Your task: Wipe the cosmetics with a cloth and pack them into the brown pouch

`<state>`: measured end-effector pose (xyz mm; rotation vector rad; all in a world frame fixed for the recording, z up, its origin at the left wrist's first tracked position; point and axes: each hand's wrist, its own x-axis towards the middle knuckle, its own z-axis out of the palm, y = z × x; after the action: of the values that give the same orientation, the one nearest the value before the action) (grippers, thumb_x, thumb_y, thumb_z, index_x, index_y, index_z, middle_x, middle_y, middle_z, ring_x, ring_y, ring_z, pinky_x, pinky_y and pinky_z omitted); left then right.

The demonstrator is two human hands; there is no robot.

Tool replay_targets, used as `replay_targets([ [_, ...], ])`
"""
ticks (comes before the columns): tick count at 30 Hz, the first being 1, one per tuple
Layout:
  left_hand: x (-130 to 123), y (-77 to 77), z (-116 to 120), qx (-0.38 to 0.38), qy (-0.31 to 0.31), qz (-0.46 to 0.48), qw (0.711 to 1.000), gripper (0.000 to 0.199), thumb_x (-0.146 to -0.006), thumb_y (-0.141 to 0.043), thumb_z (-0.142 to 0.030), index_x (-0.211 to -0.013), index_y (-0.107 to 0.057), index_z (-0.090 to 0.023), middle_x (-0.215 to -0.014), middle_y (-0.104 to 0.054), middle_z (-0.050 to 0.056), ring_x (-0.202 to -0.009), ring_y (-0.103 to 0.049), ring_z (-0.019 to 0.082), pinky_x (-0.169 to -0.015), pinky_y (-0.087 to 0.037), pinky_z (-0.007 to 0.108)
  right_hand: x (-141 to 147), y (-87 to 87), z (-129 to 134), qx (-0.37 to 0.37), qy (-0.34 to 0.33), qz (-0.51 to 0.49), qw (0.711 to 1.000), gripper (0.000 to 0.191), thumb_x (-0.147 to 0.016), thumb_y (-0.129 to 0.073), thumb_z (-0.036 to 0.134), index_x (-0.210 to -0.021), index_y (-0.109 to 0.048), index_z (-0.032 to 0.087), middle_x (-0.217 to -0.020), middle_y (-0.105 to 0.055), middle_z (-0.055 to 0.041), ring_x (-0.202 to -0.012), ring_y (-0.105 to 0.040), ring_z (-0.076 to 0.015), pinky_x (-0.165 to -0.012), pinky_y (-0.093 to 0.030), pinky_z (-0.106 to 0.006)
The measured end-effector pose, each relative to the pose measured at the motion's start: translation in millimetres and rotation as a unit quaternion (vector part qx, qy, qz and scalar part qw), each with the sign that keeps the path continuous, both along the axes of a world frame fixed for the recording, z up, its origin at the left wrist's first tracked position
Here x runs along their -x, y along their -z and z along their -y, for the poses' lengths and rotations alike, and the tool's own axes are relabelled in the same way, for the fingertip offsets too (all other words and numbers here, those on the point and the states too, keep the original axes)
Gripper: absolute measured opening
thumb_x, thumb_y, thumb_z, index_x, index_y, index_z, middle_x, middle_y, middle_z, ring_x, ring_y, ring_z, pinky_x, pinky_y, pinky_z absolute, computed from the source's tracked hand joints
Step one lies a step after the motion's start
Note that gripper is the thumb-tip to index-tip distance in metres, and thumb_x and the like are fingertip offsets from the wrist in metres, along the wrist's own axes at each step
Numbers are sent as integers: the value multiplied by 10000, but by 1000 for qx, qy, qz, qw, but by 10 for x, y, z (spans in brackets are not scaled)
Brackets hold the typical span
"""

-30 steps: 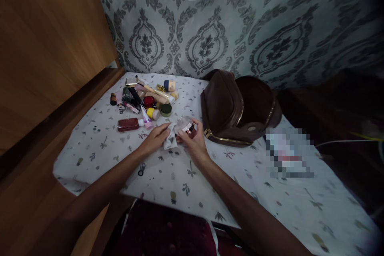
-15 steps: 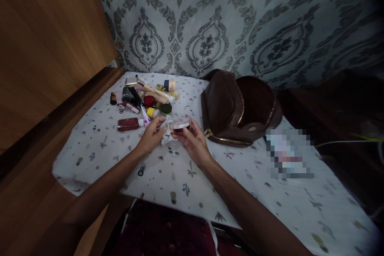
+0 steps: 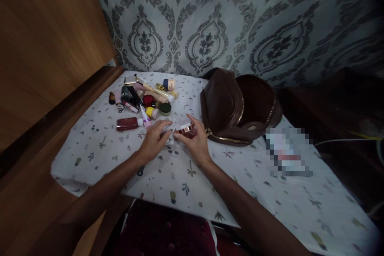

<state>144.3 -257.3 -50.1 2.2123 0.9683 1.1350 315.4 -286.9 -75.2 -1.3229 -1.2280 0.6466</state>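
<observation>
My right hand point(image 3: 195, 140) grips a round compact point(image 3: 185, 129) with a shiny rose-gold edge, thumb below and fingers behind it. Pinched in my left hand point(image 3: 154, 138) is a crumpled white wipe point(image 3: 169, 131), pressed against the compact's left side. Just beyond my left hand lie a green-lidded jar point(image 3: 165, 109), a yellow-capped tube point(image 3: 152, 112) and a white and purple tube point(image 3: 145, 120). A bottle of dark red liquid point(image 3: 127, 124) rests on its side to the left. My fingers partly cover the wipe and the compact.
A brown leather bag point(image 3: 223, 104) stands unzipped at the right. Several cosmetics, among them a red round case point(image 3: 148, 101) and a navy-lidded jar point(image 3: 169, 84), are heaped at the back left. A wooden cabinet point(image 3: 54, 20) borders the patterned tablecloth point(image 3: 186, 180). A blurred-out item point(image 3: 289, 154) lies right.
The compact has been tilted in my right hand, so its rose-gold edge now shows more. My left hand with the wipe has shifted slightly lower against its side.
</observation>
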Motion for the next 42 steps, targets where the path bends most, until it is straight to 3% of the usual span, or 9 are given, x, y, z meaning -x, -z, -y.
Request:
replay_targets([
  [6,1,22,45,-122,22,-58,991,288,-974,-430,-142,-1211,-593,-151,-1181,-657,120,-1128,-631,191,-970,-528,339,-14,-55,45,-29,46,143,988,679,-694,-805,426,-1308,-604,217,-1017,-479,-56,-870,-547,-211,-836,-537,-413],
  [14,0,48,119,-229,25,-124,965,387,-963,-388,-93,-1248,-623,-207,-1262,-656,110,-1137,-632,202,-962,-555,370,13,35,34,-33,42,193,980,757,-669,-782,366,-1351,-517,171,-1042,-477,-78,-924,-545,-251,-855,-536,-452],
  [20,14,-8,103,-163,38,-78,983,409,-970,-377,-120,-1314,-581,-200,-1301,-635,122,-1213,-598,206,-1025,-518,380,43,53,47,-64,-39,184,980,711,-697,-720,259,-1362,-478,181,-1127,-468,-92,-907,-555,-221,-846,-553,-412],
  [25,27,2,25,-103,15,-74,992,401,-957,-366,-103,-1279,-593,-172,-1256,-652,113,-1178,-612,204,-1006,-512,354,41,14,58,-68,-112,161,978,713,-716,-701,219,-1382,-450,264,-1231,-437,-89,-1150,-513,-255,-944,-539,-418],
  [29,43,42,-60,-52,-20,-64,996,395,-935,-368,-110,-1247,-607,-146,-1168,-675,112,-1083,-639,208,-947,-522,348,38,-61,74,-73,-133,119,981,686,-707,-712,220,-1351,-479,258,-1256,-423,-98,-1214,-486,-265,-945,-545,-415],
  [34,63,62,-105,6,-36,-22,999,360,-920,-421,-168,-1210,-634,-154,-1163,-694,107,-1088,-639,223,-975,-498,382,-99,-345,109,-101,-84,80,988,663,-692,-743,257,-1301,-479,259,-1255,-482,-100,-1183,-535,-252,-903,-562,-377],
  [39,42,99,-86,41,-18,-6,999,356,-929,-450,-287,-1188,-661,-164,-1172,-705,114,-1102,-643,249,-974,-494,401,-679,-1019,57,-159,-39,51,985,462,-771,-671,291,-1183,-465,271,-1094,-547,-46,-913,-625,-163,-809,-574,-331],
  [42,-39,137,-128,108,-22,17,994,391,-915,-473,-349,-1221,-642,-174,-1200,-700,97,-1113,-637,250,-983,-482,392,-982,-1361,13,-163,-10,155,974,433,-757,-647,232,-1166,-510,251,-1065,-526,-36,-892,-608,-158,-856,-559,-353],
])
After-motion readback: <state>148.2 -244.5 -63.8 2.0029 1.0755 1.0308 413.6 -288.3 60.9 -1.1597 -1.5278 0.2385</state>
